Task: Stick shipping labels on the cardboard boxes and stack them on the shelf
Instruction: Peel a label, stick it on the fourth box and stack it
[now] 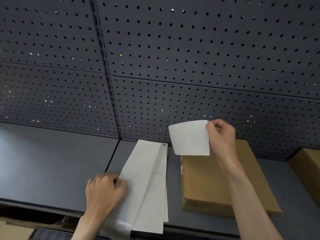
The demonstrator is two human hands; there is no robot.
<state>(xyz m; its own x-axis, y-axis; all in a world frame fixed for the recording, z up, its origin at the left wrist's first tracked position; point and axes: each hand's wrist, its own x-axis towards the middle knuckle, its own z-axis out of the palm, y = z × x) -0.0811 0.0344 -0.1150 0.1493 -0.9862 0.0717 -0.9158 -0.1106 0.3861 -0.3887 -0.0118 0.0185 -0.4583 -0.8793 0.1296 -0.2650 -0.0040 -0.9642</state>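
Label strip, long folded white backing paper (149, 184), lies on dark grey metal shelf (52, 161) at 6 o'clock, pinned by left hand (103, 189), fingers pressed flat on its left edge. Flat brown cardboard box (216, 181) just beside strip, toward 4 o'clock. Right hand (220, 135) above box's far end pinches white rectangular label (190, 137) by its right edge, thumb and fingers closed on it. Label thin, limp, curling; adhesive side likely tacky, so hold by edge, lay down from one side. Second brown box (308, 170) at 3 o'clock. Perforated grey back panel (190, 58) behind.
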